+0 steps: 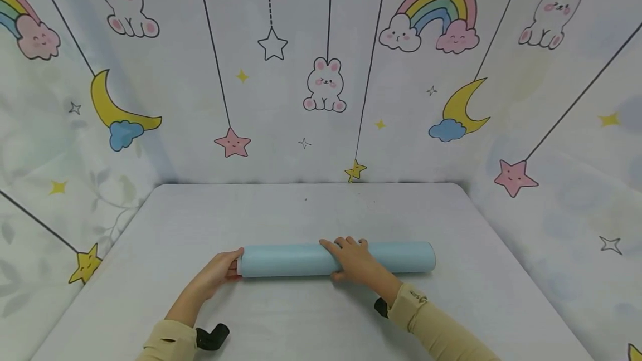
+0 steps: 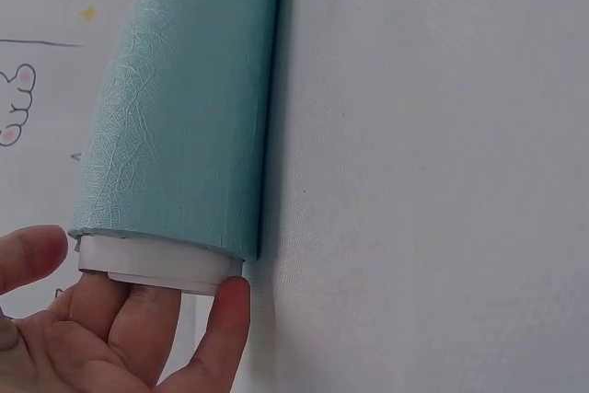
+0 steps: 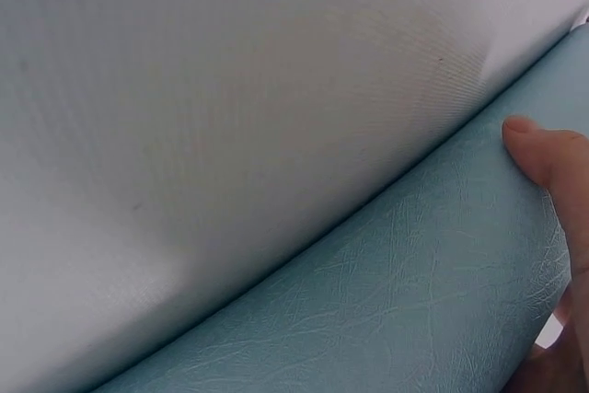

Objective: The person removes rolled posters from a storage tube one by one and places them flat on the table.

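Observation:
A light blue roll of leather-textured sheet (image 1: 286, 261) lies crosswise on the white table, with a white inner core (image 2: 156, 260) showing at its left end. My left hand (image 1: 217, 274) holds that end. In the left wrist view, two fingers (image 2: 147, 324) reach into the core, another finger touches its rim, and the thumb is beside the edge. Around the roll's middle, my right hand (image 1: 356, 263) grips from above, its fingers spread over the top. The right wrist view shows the thumb (image 3: 543, 149) pressed along the roll's surface; the other fingers are mostly hidden there.
The white tabletop (image 1: 301, 322) extends around the roll. Patterned fabric walls (image 1: 281, 99) with rabbits, stars and moons enclose the back and both sides. Black wrist mounts (image 1: 213, 337) stick out by the sleeves.

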A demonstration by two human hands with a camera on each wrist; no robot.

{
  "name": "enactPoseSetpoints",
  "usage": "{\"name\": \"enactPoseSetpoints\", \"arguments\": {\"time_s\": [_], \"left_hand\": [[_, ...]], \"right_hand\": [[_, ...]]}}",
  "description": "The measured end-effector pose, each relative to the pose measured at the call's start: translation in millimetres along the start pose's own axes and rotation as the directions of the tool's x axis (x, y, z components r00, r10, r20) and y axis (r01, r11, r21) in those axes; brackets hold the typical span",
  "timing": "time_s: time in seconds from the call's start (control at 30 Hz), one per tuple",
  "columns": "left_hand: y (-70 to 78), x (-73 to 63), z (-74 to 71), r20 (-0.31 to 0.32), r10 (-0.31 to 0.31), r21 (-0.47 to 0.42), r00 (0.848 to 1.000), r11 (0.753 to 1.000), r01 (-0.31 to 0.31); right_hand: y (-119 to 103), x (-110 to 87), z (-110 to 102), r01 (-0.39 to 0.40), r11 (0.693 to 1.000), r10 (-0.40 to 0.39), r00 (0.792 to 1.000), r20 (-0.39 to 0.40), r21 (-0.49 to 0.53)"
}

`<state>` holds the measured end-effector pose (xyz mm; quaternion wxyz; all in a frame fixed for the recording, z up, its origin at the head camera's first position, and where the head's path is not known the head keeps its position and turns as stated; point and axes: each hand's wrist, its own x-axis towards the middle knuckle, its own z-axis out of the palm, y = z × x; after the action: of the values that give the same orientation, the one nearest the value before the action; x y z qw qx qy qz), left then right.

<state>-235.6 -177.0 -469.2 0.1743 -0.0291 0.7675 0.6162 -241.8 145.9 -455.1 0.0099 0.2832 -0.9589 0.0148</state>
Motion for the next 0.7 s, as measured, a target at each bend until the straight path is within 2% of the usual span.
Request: {"name": "enactPoseSetpoints", "arguments": {"time_s": [0.2, 0.43, 0.7], "left_hand": [[-1.0, 1.8, -1.5, 0.020, 0.012, 0.012, 1.000, 1.000, -0.012], [-1.8, 3.4, -1.1, 0.004, 0.006, 0.020, 1.000, 1.000, -0.006], [-2.4, 4.7, 1.9, -0.013, 0.011, 0.081, 1.000, 0.997, -0.010]], "right_hand": [[4, -2.7, 0, 0.006, 1.000, -0.006, 1.000, -0.016, 0.008], [13, -8.3, 1, -0.002, 0.999, 0.003, 1.000, -0.019, 0.032], [21, -14.2, 0, -0.010, 0.998, 0.010, 1.000, -0.005, 0.063]]}}
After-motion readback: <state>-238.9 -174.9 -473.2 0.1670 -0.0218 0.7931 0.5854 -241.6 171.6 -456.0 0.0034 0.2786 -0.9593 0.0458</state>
